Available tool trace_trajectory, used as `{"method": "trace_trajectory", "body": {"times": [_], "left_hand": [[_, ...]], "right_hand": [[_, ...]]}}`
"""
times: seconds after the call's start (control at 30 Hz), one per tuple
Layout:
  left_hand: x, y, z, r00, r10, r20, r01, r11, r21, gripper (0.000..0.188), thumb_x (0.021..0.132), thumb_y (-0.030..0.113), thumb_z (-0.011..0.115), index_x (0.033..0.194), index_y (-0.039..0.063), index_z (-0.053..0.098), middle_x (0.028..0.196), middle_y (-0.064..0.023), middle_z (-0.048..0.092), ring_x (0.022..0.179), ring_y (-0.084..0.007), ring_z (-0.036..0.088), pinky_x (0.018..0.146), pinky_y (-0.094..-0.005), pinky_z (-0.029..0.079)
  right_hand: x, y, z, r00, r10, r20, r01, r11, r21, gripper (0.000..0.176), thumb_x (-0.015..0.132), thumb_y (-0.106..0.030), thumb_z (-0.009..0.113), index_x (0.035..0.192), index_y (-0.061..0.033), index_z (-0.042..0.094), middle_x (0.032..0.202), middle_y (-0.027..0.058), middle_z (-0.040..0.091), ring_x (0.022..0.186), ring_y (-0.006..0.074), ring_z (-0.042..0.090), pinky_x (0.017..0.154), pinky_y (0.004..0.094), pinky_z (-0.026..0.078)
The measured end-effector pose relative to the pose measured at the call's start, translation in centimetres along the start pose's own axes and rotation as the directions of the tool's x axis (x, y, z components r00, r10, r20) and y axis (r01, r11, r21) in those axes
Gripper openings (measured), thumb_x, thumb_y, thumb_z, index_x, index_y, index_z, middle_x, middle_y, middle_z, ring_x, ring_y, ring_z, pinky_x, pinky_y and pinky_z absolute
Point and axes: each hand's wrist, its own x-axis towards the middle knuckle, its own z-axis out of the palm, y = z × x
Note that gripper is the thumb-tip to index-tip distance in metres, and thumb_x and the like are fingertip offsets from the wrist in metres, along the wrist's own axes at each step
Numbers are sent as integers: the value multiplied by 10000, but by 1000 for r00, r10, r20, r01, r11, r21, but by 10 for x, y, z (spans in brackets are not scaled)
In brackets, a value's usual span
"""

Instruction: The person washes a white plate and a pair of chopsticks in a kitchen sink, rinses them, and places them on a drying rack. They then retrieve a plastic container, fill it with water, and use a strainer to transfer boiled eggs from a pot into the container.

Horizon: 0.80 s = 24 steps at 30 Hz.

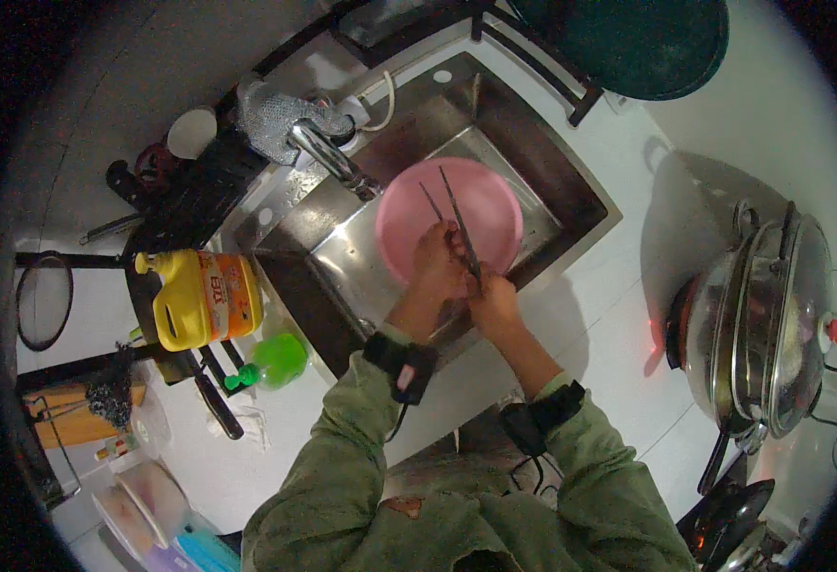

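Two thin dark sticks that look like chopsticks (457,207) point away from me over a pink plastic basin (398,187). My left hand (436,263) has its fingers closed around them about midway. Just to its right and nearer to me, my right hand (493,297) grips their near end. The hands almost touch, and they hide part of the sticks and the basin's near rim. The basin stands in a stainless steel sink (347,250). To the left of the basin reaches a chrome faucet (333,161), its spout end near the rim.
Left of the sink are a yellow jug (182,304), a green soap bottle (279,361) and a black-handled knife (218,407). A silvery mesh cloth (265,118) hangs by the faucet. On the right counter stands a steamer pot with a glass lid (794,322).
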Motion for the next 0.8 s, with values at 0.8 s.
{"method": "trace_trajectory", "body": {"times": [0.8], "left_hand": [[13,-3,-10,930,366,26,-362,927,-94,134,868,153,405,767,89,466,604,1,417,502,-132,405,494,-255,379]], "right_hand": [[20,8,-12,973,-82,214,58,991,117,196,860,-120,443,986,28,458,862,259,558,831,440,532,725,473,412]]}}
